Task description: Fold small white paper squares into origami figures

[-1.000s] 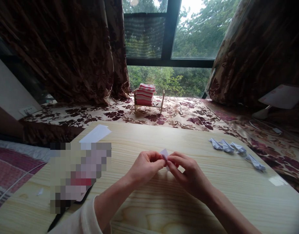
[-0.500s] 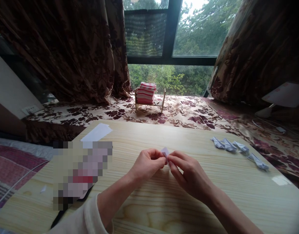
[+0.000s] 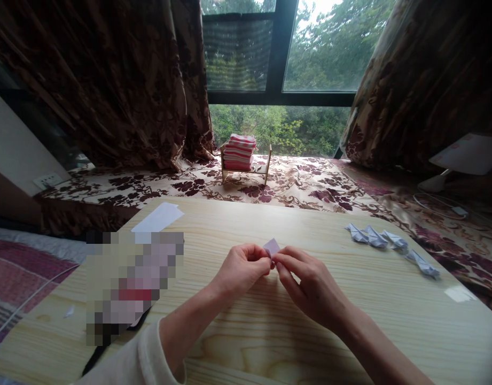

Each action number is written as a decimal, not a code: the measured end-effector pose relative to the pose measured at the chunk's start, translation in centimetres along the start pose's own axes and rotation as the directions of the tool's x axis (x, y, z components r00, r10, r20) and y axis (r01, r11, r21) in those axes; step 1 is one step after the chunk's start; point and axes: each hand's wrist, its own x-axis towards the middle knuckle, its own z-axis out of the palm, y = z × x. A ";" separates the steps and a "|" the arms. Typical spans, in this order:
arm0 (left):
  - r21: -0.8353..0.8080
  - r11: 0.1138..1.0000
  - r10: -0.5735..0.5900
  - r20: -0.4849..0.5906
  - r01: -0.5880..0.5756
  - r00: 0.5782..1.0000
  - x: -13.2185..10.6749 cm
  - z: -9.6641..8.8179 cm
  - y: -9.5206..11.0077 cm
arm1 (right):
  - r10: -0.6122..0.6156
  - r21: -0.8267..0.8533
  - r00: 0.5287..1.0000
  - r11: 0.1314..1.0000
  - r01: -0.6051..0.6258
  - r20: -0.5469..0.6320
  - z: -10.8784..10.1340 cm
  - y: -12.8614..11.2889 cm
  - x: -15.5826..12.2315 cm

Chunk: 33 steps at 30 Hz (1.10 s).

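Note:
Between my fingertips, above the middle of the wooden table (image 3: 229, 224), is a small folded piece of white paper (image 3: 272, 246). My left hand (image 3: 243, 270) pinches its left side between thumb and curled forefinger. From the right, my right hand (image 3: 307, 278) pinches its lower edge with thumb and forefinger. A pale, pointed corner sticks up over the fingers; the lower part of the paper is hidden by them. Several folded white paper shapes (image 3: 376, 237) lie in a slanting row at the table's right side.
Flat white paper sheets (image 3: 157, 218) lie at the back left, beside a blurred-out object (image 3: 137, 283). A paper scrap (image 3: 70, 310) sits near the left edge. Beyond the table, a small wooden rack (image 3: 265, 170) holds folded striped cloths (image 3: 240, 152). A lamp (image 3: 466, 153) stands far right.
The folded paper has tipped so that more of its flat upper face shows above my fingers. Both hands stay in nearly the same place, still pinching it.

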 end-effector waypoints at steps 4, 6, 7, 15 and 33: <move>-0.038 0.999 0.006 0.017 -0.006 1.000 0.1 -0.1 -0.3 | 0.006 0.021 1.000 1.000 -0.006 0.000 0.0 0.1 0.0; -0.051 0.999 0.005 0.019 -0.004 1.000 0.1 -0.1 -0.3 | 0.004 0.025 1.000 1.000 -0.004 -0.002 0.1 0.1 0.0; -0.050 0.999 0.003 0.018 -0.002 1.000 0.1 -0.1 -0.3 | 0.004 0.026 1.000 1.000 -0.004 -0.004 0.1 0.1 0.0; 0.000 1.000 -0.001 0.002 0.001 1.000 -0.1 0.2 0.2 | 0.001 0.020 1.000 1.000 -0.001 0.006 0.0 0.2 -0.1; 0.059 0.993 0.097 0.066 -0.101 0.993 -0.2 -0.1 0.0 | 0.018 0.040 0.999 0.999 -0.016 -0.046 0.0 0.1 0.1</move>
